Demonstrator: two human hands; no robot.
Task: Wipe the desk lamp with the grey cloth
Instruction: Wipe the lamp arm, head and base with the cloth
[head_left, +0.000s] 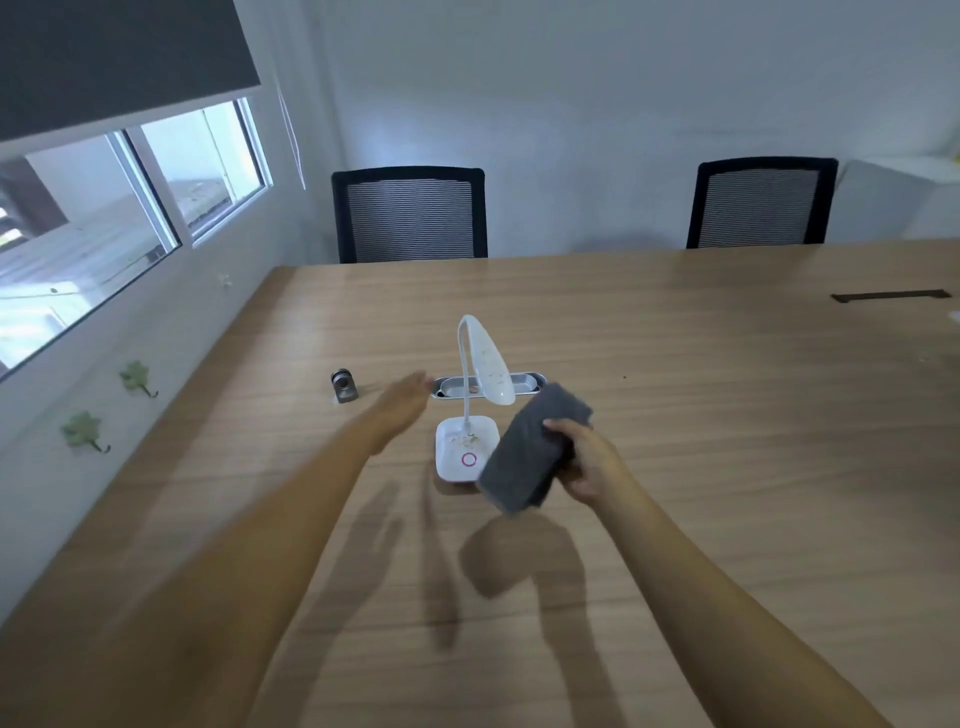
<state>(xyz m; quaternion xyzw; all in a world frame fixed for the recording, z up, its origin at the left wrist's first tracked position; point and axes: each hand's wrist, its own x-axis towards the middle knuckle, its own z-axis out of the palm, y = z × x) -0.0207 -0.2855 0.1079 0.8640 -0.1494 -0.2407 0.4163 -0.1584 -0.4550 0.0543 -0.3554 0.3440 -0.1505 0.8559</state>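
A white desk lamp stands on the wooden table, with a square base bearing a pink ring, a bent neck and an oval head speckled with dirt. Crumbs lie on the base too. My right hand grips a folded grey cloth, held just right of the lamp and overlapping the base's right edge. My left hand hovers open to the left of the lamp's neck, blurred, touching nothing.
A silver cable tray is set into the table behind the lamp. A small grey cylinder object sits to the left. Two black mesh chairs stand at the far edge. A window and wall run along the left.
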